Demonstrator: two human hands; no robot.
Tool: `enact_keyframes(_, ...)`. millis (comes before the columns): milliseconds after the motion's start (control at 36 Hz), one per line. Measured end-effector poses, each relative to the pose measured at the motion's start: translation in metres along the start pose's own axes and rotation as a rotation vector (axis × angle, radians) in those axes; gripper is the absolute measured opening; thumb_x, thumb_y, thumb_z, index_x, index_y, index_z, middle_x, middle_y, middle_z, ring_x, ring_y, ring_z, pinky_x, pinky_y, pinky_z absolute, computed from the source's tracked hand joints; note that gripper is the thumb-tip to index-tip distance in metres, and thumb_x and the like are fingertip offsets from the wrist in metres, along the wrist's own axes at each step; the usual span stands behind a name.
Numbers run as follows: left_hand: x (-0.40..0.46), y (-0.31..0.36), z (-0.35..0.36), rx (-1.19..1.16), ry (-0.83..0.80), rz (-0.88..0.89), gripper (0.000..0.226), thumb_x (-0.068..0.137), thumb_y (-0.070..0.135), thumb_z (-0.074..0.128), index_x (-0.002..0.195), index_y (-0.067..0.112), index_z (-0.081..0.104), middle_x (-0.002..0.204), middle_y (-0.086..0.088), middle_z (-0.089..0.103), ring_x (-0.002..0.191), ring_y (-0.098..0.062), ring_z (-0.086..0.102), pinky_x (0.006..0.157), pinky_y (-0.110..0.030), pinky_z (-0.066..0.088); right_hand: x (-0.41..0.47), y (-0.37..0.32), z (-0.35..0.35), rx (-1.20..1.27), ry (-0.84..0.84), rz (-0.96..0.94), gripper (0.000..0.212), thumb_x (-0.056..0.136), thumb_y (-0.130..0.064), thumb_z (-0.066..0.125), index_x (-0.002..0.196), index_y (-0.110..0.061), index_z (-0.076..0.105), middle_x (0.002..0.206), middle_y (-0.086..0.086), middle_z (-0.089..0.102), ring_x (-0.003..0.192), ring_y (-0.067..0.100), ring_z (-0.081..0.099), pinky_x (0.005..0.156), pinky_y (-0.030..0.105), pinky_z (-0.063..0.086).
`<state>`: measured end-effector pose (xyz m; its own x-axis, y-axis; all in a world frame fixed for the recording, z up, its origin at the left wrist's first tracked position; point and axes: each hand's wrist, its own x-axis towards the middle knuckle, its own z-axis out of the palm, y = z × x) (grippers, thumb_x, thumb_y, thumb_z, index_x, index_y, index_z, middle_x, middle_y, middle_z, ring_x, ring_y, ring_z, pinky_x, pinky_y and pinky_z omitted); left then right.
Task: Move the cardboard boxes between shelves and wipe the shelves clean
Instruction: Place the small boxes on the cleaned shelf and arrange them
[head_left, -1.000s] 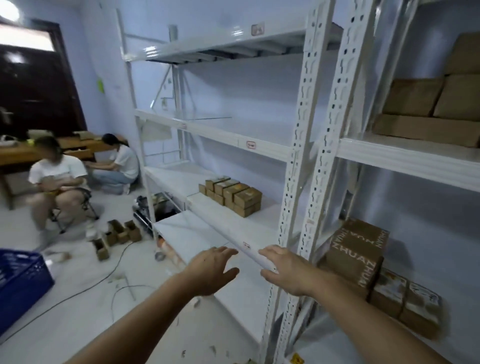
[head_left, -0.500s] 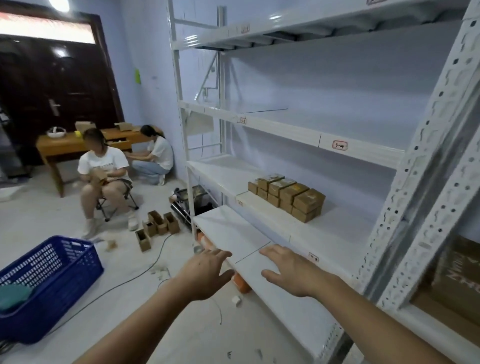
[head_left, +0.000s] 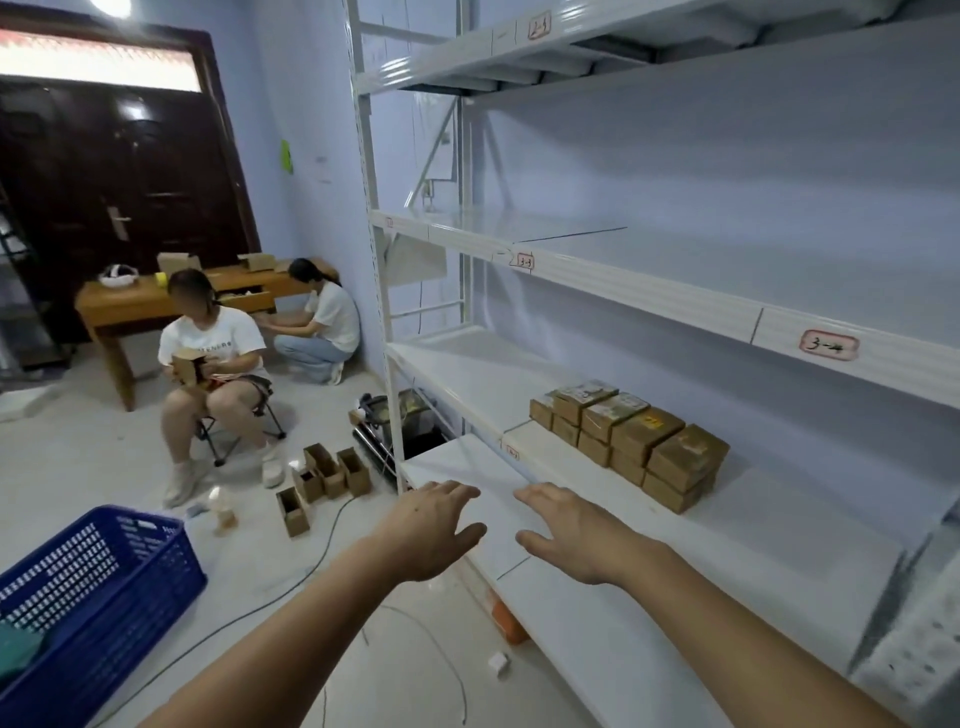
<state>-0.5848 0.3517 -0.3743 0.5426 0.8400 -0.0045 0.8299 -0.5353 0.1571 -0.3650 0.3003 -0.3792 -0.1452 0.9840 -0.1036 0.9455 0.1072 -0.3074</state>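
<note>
A double-layer row of small brown cardboard boxes (head_left: 631, 441) sits on a white shelf (head_left: 727, 535) of the metal rack, toward its back. My left hand (head_left: 428, 530) and my right hand (head_left: 576, 535) reach forward side by side, palms down, fingers spread, holding nothing. Both hover in front of the lower shelf's front edge (head_left: 467, 483), short of the boxes. The shelf above (head_left: 649, 291), labelled 3-3 and 3-4, is bare.
A blue plastic crate (head_left: 93, 587) stands on the floor at lower left. Small open cardboard boxes (head_left: 324, 478) and cables lie on the floor near the rack's upright. Two people sit by a wooden desk (head_left: 140, 306) at the back left.
The view has swung left along the rack, so the stacked large boxes on the right have left the frame. Both hands stay extended and empty, now nearer the small boxes' shelf.
</note>
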Motion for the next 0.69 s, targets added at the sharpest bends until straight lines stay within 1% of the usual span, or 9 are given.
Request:
enact_keyframes(83,0.032,-0.015,-0.007,-0.009,0.011,0.004,0.060,0.102,0.057,0.044,0.154,0.027,0.040,0.156,0.003,0.045,0.139,-0.018,0.046,0.114,-0.037,0.039,0.031,0.006,-0.012,-0.009,0.014,-0.008,0.065,0.103,-0.051,0.046,0.161,-0.028,0.025,0.166,-0.008,0.025,0.149,0.015,0.030,0.121,0.037,0.031)
enact_keyframes(222,0.079,-0.035,-0.013,-0.014,0.006,0.041,0.060,0.102,0.058,0.043,0.154,0.028,0.039,0.158,0.004,0.044,0.138,-0.018,0.048,0.115,-0.038,0.039,0.072,0.016,-0.024,-0.022,0.006,0.018,0.066,0.104,-0.050,0.044,0.162,-0.027,0.022,0.168,-0.007,0.021,0.151,0.014,0.025,0.122,0.037,0.028)
enact_keyframes(361,0.130,-0.056,-0.010,-0.011,0.023,0.094,0.060,0.103,0.057,0.041,0.155,0.026,0.038,0.158,0.004,0.043,0.143,-0.018,0.042,0.117,-0.038,0.036,0.114,0.032,-0.025,-0.028,0.010,0.064,0.066,0.104,-0.050,0.044,0.162,-0.026,0.023,0.168,-0.007,0.019,0.152,0.013,0.021,0.122,0.034,0.025)
enact_keyframes(528,0.199,-0.085,0.002,-0.027,-0.005,0.178,0.060,0.103,0.059,0.040,0.154,0.028,0.039,0.158,0.005,0.044,0.143,-0.019,0.041,0.117,-0.038,0.035,0.162,0.052,-0.020,0.000,0.022,0.175,0.067,0.104,-0.052,0.045,0.161,-0.027,0.023,0.168,-0.007,0.018,0.153,0.014,0.021,0.123,0.036,0.024)
enact_keyframes(694,0.274,-0.110,0.007,-0.030,-0.046,0.329,0.060,0.103,0.058,0.039,0.153,0.026,0.041,0.155,0.004,0.046,0.140,-0.020,0.043,0.115,-0.037,0.036,0.203,0.076,-0.015,0.093,0.089,0.346,0.068,0.101,-0.056,0.046,0.160,-0.029,0.025,0.168,-0.010,0.018,0.152,0.016,0.024,0.124,0.039,0.025)
